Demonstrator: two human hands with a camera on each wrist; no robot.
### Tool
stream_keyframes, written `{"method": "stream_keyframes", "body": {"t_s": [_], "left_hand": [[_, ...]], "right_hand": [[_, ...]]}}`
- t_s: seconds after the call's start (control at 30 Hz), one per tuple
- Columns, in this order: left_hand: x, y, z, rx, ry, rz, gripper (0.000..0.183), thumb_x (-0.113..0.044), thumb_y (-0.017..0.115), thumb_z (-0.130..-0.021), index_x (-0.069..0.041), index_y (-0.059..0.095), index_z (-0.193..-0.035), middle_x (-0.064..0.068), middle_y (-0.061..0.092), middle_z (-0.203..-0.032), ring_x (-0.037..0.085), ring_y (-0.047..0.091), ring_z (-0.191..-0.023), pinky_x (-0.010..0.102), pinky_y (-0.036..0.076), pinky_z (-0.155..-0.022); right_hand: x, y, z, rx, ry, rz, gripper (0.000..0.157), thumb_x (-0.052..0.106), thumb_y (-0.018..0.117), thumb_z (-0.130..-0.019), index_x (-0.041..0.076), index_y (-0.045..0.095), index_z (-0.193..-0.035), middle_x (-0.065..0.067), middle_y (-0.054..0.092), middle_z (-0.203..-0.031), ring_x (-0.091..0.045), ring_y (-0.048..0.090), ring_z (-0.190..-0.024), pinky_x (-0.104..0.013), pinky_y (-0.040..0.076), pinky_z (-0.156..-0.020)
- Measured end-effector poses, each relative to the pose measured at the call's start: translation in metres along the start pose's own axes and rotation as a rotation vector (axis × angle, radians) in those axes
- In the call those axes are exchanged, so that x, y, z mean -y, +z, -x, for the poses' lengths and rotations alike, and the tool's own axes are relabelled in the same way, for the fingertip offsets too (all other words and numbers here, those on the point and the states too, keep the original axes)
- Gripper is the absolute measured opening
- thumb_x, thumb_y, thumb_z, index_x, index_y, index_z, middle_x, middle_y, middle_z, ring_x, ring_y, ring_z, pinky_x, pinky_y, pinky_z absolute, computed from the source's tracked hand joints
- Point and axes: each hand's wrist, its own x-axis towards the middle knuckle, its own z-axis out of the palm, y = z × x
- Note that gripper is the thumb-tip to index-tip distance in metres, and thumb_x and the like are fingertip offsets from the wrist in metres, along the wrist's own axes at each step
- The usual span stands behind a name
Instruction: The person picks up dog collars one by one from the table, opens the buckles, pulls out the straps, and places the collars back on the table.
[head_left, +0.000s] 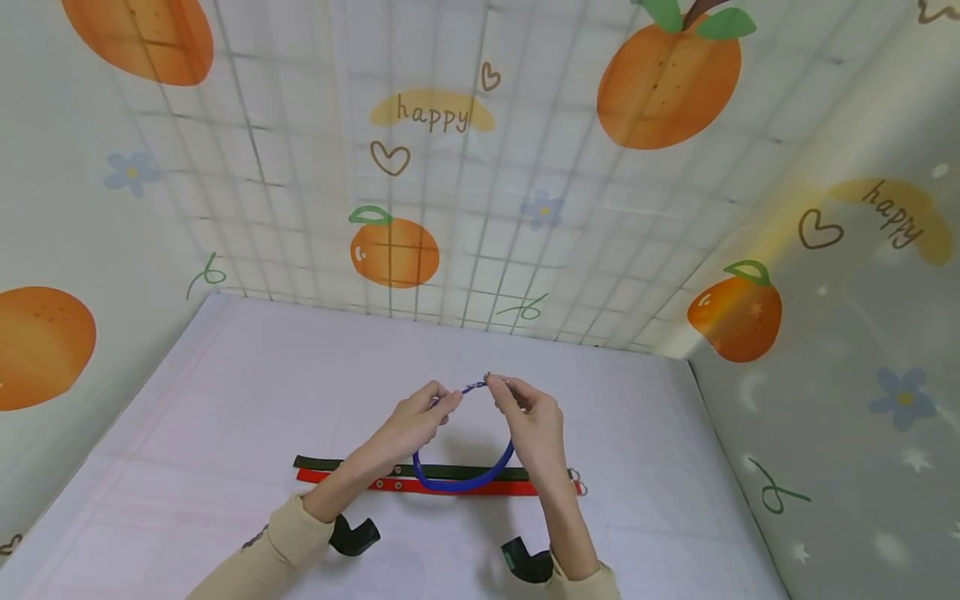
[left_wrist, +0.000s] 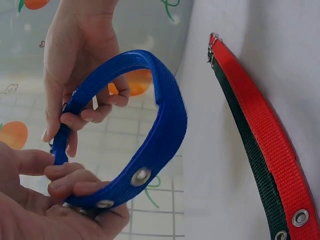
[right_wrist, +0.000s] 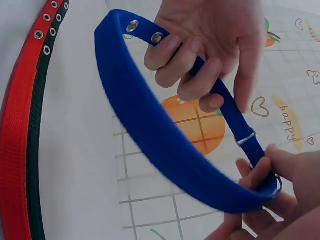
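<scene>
A blue webbing collar (head_left: 459, 485) with metal eyelets is bent into a loop between my two hands, raised above the white table. My left hand (head_left: 417, 417) grips the eyelet end, its fingers curled round the strap in the right wrist view. My right hand (head_left: 536, 421) pinches the other end by the metal fittings. In that view a metal slide loop (right_wrist: 246, 137) sits on the strap between the hands. Below the blue loop lie a red collar (head_left: 495, 490) and a dark green collar (head_left: 322, 463), side by side.
Black elbow-shaped pieces (head_left: 356, 537) are beside both forearms. White table covering (head_left: 262, 367) reaches to a back wall hung with a printed sheet (head_left: 465, 183) of oranges and grid lines. Similar sheets stand at left and right.
</scene>
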Motion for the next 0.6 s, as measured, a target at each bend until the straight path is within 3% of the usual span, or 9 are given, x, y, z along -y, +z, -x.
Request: {"method": "stream_keyframes", "body": {"t_s": [0.2, 0.4, 0.6], "left_hand": [[0.003, -0.006, 0.001, 0.056, 0.045, 0.049, 0.035, -0.038, 0.054, -0.113, -0.004, 0.058, -0.119, 0.002, 0.058, -0.084, 0.016, 0.057, -0.07, 0.027, 0.048, -0.069], [0.006, -0.022, 0.001, 0.055, 0.156, -0.062, 0.036, -0.036, 0.05, -0.116, -0.002, 0.06, -0.122, 0.012, 0.077, -0.1, 0.017, 0.076, -0.084, 0.035, 0.062, -0.082], [0.014, -0.042, 0.003, 0.04, 0.139, -0.104, 0.033, -0.034, 0.049, -0.116, -0.003, 0.055, -0.128, 0.012, 0.082, -0.107, 0.02, 0.081, -0.089, 0.043, 0.065, -0.087]], "right_hand": [[0.0, -0.009, -0.003, -0.059, 0.049, -0.02, 0.04, 0.054, 0.065, -0.105, 0.023, 0.08, -0.128, -0.009, 0.08, -0.115, -0.023, 0.068, -0.107, -0.043, 0.049, -0.099], [-0.005, -0.02, -0.005, -0.04, 0.079, -0.004, 0.047, 0.061, 0.067, -0.102, 0.024, 0.078, -0.129, -0.008, 0.08, -0.126, -0.026, 0.071, -0.115, -0.052, 0.05, -0.11], [-0.013, -0.029, -0.007, -0.071, 0.096, 0.06, 0.052, 0.065, 0.063, -0.102, 0.023, 0.076, -0.13, -0.011, 0.08, -0.112, -0.025, 0.069, -0.108, -0.041, 0.048, -0.096]]}}
